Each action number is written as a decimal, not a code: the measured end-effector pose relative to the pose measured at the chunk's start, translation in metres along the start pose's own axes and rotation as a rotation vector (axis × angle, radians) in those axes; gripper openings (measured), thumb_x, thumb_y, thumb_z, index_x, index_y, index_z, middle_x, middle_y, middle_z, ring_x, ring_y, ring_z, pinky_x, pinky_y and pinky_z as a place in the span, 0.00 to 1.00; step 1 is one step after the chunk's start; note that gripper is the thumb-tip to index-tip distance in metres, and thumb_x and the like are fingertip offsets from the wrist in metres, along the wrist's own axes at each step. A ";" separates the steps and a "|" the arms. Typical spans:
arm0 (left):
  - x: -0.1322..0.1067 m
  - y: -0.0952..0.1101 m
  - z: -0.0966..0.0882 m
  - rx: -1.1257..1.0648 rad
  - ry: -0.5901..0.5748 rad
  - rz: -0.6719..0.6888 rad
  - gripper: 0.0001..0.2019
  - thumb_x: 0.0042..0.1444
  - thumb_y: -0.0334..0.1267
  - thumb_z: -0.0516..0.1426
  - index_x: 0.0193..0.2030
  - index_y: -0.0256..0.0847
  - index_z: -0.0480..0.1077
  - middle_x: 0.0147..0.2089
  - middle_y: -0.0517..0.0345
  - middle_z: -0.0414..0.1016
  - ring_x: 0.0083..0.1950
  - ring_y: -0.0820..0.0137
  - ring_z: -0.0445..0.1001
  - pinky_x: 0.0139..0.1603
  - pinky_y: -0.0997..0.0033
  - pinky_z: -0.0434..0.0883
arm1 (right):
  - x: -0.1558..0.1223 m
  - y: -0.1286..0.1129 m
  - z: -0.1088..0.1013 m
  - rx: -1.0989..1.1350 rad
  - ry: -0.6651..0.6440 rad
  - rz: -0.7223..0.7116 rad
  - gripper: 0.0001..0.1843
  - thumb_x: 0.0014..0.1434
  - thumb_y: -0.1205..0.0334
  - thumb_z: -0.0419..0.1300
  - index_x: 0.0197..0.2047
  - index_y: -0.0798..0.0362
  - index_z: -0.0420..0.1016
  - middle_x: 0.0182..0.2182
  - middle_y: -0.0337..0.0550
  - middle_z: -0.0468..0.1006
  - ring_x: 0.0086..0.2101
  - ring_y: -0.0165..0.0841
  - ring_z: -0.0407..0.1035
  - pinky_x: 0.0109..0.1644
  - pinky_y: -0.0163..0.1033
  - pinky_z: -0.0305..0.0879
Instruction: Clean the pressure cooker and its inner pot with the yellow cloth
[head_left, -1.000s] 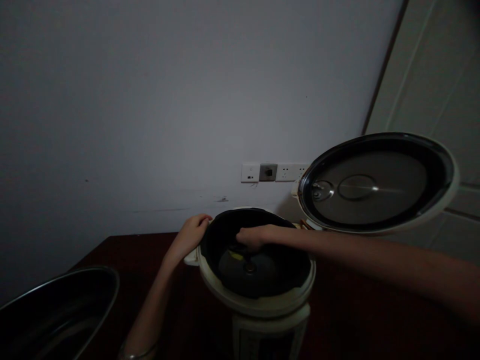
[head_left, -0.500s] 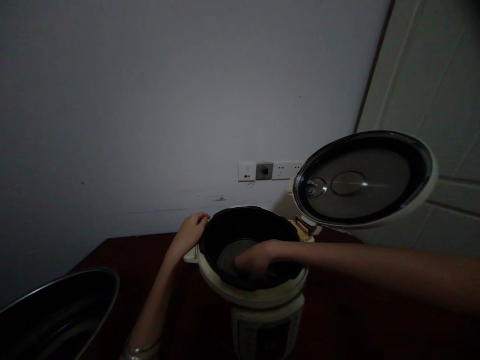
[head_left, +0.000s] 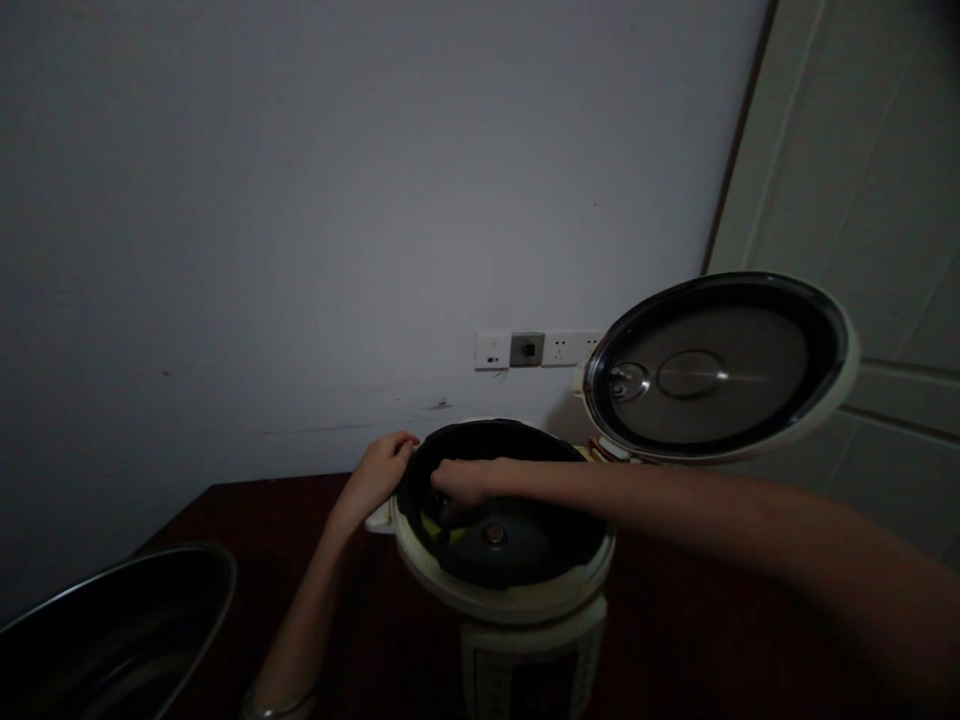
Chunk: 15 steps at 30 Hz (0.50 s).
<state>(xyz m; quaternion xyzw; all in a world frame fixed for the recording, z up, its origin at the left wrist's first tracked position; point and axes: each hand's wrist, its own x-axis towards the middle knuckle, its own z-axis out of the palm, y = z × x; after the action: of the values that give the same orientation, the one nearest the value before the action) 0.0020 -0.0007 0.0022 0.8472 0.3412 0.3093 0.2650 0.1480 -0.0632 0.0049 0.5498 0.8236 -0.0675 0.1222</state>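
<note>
A cream rice cooker (head_left: 517, 600) stands on a dark table, its hinged lid (head_left: 716, 365) swung up to the right. My left hand (head_left: 379, 475) grips the cooker's left rim. My right hand (head_left: 461, 485) reaches down inside the dark cavity, fingers closed on a yellowish cloth or sponge (head_left: 435, 527) pressed against the left inner wall. The heating plate with its round centre button (head_left: 493, 535) shows at the bottom.
A dark metal inner pot (head_left: 112, 630) sits at the lower left on the dark red table (head_left: 675, 640). Wall sockets (head_left: 529, 349) are behind the cooker. A pale door (head_left: 862, 200) is at the right.
My right hand has moved inside the cooker from the front middle of the plate to the left inner wall. The left hand stayed on the rim.
</note>
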 end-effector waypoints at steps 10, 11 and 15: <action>0.001 -0.002 0.000 0.010 0.002 -0.006 0.17 0.54 0.40 0.47 0.38 0.37 0.74 0.43 0.47 0.78 0.47 0.61 0.74 0.50 0.64 0.67 | -0.047 0.041 0.005 -0.067 -0.243 0.246 0.19 0.44 0.73 0.62 0.43 0.66 0.77 0.39 0.57 0.79 0.36 0.42 0.75 0.31 0.36 0.69; 0.001 -0.003 0.000 0.007 0.006 -0.011 0.16 0.54 0.41 0.47 0.39 0.37 0.74 0.43 0.48 0.78 0.47 0.61 0.74 0.50 0.64 0.67 | -0.053 0.039 0.005 -0.055 -0.267 0.246 0.19 0.44 0.72 0.62 0.42 0.67 0.77 0.38 0.57 0.80 0.34 0.42 0.75 0.30 0.36 0.68; 0.000 -0.003 0.000 -0.002 0.013 -0.005 0.17 0.54 0.41 0.47 0.39 0.37 0.73 0.42 0.48 0.78 0.46 0.61 0.74 0.50 0.64 0.67 | -0.078 0.035 -0.001 0.017 -0.293 0.218 0.22 0.44 0.70 0.62 0.45 0.61 0.78 0.38 0.51 0.80 0.34 0.39 0.75 0.30 0.34 0.66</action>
<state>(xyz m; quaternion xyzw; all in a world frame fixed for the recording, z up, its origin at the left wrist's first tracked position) 0.0011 0.0012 0.0004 0.8440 0.3448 0.3143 0.2646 0.2082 -0.1186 0.0284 0.6211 0.7319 -0.1402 0.2426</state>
